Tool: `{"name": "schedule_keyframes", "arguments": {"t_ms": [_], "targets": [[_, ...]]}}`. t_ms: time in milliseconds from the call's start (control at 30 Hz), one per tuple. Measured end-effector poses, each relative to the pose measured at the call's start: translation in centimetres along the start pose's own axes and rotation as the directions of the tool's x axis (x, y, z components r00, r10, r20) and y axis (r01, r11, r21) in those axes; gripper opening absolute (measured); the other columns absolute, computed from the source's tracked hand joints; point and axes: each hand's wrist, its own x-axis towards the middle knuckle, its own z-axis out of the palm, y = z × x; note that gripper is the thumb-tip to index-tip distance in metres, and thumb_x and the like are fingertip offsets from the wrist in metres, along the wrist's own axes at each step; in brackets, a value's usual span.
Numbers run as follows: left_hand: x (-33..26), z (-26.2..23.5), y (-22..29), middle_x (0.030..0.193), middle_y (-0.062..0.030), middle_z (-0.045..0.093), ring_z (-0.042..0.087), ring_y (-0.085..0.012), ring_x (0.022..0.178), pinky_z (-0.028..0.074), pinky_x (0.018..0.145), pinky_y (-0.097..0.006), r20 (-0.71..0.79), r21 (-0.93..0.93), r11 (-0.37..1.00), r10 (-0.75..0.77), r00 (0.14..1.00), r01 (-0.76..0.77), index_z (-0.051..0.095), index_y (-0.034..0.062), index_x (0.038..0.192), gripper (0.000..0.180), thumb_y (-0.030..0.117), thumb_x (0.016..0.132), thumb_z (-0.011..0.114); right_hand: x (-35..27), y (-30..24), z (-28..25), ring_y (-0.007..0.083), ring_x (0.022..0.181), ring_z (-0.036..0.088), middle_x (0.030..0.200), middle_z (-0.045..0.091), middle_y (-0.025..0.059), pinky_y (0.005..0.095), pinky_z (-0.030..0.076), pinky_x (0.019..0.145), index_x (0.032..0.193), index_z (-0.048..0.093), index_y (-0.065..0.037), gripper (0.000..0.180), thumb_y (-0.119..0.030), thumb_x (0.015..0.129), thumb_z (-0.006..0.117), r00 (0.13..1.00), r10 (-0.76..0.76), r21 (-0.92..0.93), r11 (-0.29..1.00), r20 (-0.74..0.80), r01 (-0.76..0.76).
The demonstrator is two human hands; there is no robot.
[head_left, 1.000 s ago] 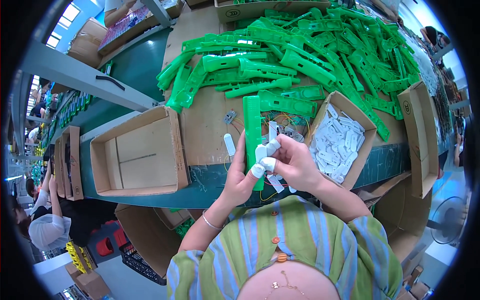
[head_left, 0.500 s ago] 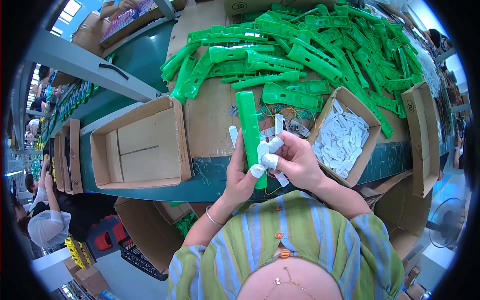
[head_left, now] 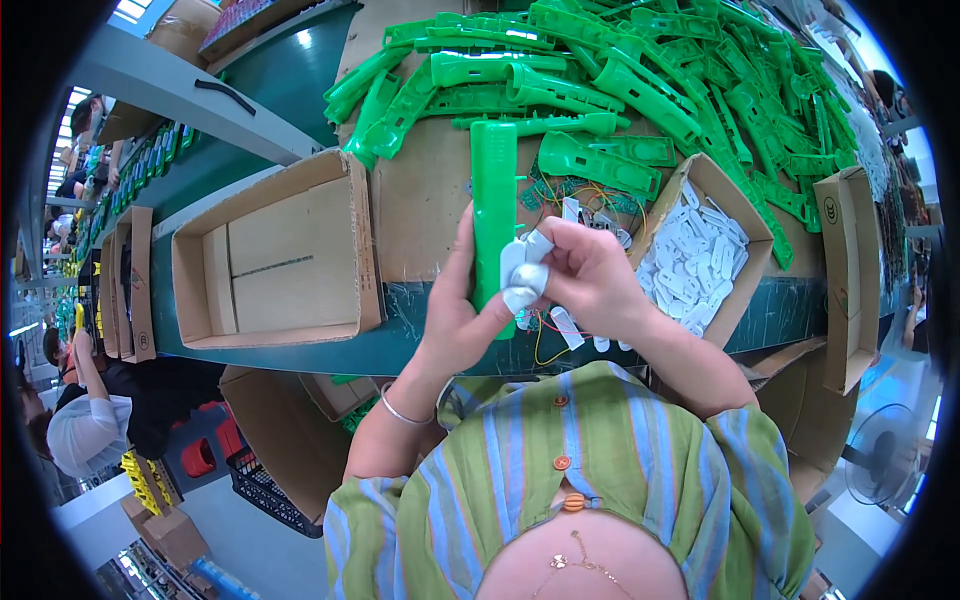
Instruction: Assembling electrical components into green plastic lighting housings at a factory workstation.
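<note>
With left hand [head_left: 455, 315], gripping a long green part [head_left: 493, 190] over the near edge of the desk [head_left: 398, 345]; with right hand [head_left: 595, 285] close by, pinching a white piece [head_left: 513, 260] at its side. Seems like fitting; likely needs a gentle push.

The bench [head_left: 400, 312] has a scratched green top, partly covered by a brown cardboard sheet [head_left: 412, 225]. On it stands a box of white pieces [head_left: 745, 290]. Behind that box spreads a heap of green plastic parts [head_left: 650, 100]. Just left of the box lie thin wires [head_left: 603, 193]; front-left of it, a loose white strip [head_left: 566, 328]. Well left of it sits a shallow cardboard tray [head_left: 365, 240].
</note>
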Motion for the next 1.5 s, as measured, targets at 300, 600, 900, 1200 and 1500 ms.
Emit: {"name": "schedule_keyframes", "arguments": {"t_ms": [300,600,900,1200,1500], "targets": [[-2.2,-3.4,-0.7,0.121,-0.0078,0.047,0.053,-0.0104,0.082,0.049,0.061,-0.023,-0.318,-0.498,0.866,-0.220,0.922,0.035,0.038,-0.0011,0.128,0.055,0.001,0.076,0.058,-1.4,4.1,-1.5,0.0316,0.072,0.055,0.075,0.054,0.0127,0.0373,0.048,0.064,0.088,0.057,-0.002,0.024,0.005,0.064,0.058,0.947,-0.197,-0.665,0.675,0.254,0.319],[-4.3,-3.7,-1.5,0.093,-0.0107,0.054,0.056,-0.0168,0.077,0.049,0.066,-0.029,-0.239,-0.482,0.874,-0.207,0.949,0.070,0.041,-0.0048,0.123,0.048,0.004,0.077,0.053,-3.8,7.0,-1.4,0.0238,0.068,0.057,0.074,0.054,0.0103,0.0324,0.046,0.060,0.085,0.056,0.000,0.020,0.008,0.067,0.059,0.963,-0.267,-0.650,0.738,-0.032,0.183],[-3.6,-0.9,-1.1,0.105,-0.0230,0.056,0.057,-0.0318,0.097,0.046,0.086,-0.043,-0.031,-0.731,0.670,-0.225,0.974,0.131,0.042,-0.0056,0.121,0.039,0.018,0.090,0.041,-3.6,2.2,-1.4,0.0080,0.076,0.058,0.086,0.059,0.0037,0.0221,0.048,0.064,0.096,0.055,0.002,0.017,0.006,0.080,0.057,0.996,-0.068,0.123,0.989,-0.064,0.076],[-2.8,1.6,1.1,0.113,-0.0176,0.056,0.056,-0.0233,0.103,0.048,0.086,-0.035,-0.093,-0.426,0.904,-0.091,0.992,0.043,0.038,-0.0047,0.125,0.050,0.000,0.078,0.056,-2.8,1.1,-1.3,0.0079,0.069,0.059,0.079,0.059,0.0050,0.0211,0.049,0.056,0.087,0.056,0.005,0.011,0.010,0.077,0.057,0.956,-0.224,-0.354,0.924,-0.191,0.146],[1.8,0.0,0.0,0.112,-0.0165,0.052,0.055,-0.0264,0.100,0.048,0.085,-0.039,0.149,-0.927,0.340,-0.062,0.987,0.161,0.040,-0.0037,0.124,0.041,0.020,0.090,0.044,-0.9,-4.6,-1.1,0.0087,0.071,0.059,0.080,0.058,0.0054,0.0213,0.050,0.060,0.091,0.058,0.006,0.015,0.009,0.076,0.060,0.954,-0.299,-0.208,0.935,-0.026,0.287]]}}
